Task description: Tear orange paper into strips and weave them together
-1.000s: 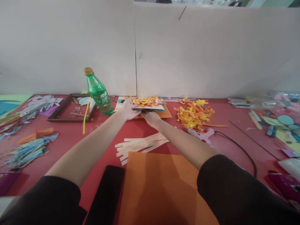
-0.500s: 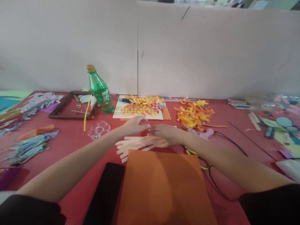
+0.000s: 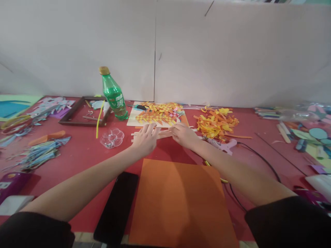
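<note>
A loose bundle of pale paper strips [image 3: 164, 133] lies crosswise between my hands, behind the orange sheet [image 3: 178, 203]. My left hand [image 3: 145, 139] is closed over its left part, with strip ends poking out past the wrist side. Bent fingers of my right hand [image 3: 184, 135] grip the right part, and a few ends stick out beyond them. Just past my hands, woven yellow and orange paper pieces [image 3: 155, 119] rest on a cream sheet [image 3: 131, 119]. To the right of my right hand is a heap of yellow and orange paper scraps [image 3: 217, 124].
A tilted-looking green bottle [image 3: 115, 98], a brown frame [image 3: 77, 123] and a clear flower-shaped tray [image 3: 112, 138] stand to the left. A black phone [image 3: 117, 206] lies beside the orange sheet. A pink glue gun [image 3: 224, 146] with a black cord is at right. A white partition [image 3: 207, 55] closes the back.
My hands have moved onto the strips and closed on them. The strips, fanned out before, are now gathered and farther from the orange sheet.
</note>
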Motion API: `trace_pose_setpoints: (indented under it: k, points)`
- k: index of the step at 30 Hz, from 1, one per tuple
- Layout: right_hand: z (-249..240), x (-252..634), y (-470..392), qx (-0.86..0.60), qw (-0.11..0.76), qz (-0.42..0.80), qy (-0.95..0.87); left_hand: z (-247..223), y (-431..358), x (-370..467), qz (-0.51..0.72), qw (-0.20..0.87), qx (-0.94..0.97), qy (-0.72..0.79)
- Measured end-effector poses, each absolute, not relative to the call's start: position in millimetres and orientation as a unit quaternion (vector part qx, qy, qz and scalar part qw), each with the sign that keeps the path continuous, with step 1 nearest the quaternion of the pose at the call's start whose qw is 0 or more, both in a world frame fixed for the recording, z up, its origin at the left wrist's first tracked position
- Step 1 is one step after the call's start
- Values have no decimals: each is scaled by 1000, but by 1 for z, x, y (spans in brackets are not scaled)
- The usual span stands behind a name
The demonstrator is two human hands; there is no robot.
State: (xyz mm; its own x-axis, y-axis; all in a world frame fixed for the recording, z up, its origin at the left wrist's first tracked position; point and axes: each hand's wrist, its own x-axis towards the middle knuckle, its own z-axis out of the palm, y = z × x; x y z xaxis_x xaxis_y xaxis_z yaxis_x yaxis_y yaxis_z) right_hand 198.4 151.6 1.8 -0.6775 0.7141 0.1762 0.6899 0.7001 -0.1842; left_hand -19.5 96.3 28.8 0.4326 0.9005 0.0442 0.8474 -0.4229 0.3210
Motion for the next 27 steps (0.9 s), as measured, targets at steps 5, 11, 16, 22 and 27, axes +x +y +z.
trace_pose_setpoints:
  k: [5, 11, 16, 22, 27]
  points:
    - [16, 213, 92, -422, 91, 121, -894, 38, 53, -17, 34, 155, 866, 474]
    - [32, 219, 39, -507, -68, 252, -822, 27, 30, -9, -51, 187, 848, 493]
    - [29, 230, 30, -525, -25, 261, -810, 22, 43, -12, -12, 199, 861, 468]
    - [14, 254, 36, -563, 77, 409, -714, 26, 41, -11, 137, 117, 842, 509]
    - [21, 281, 44, -644, 247, 427, -585, 43, -1, -8, 252, 43, 834, 490]
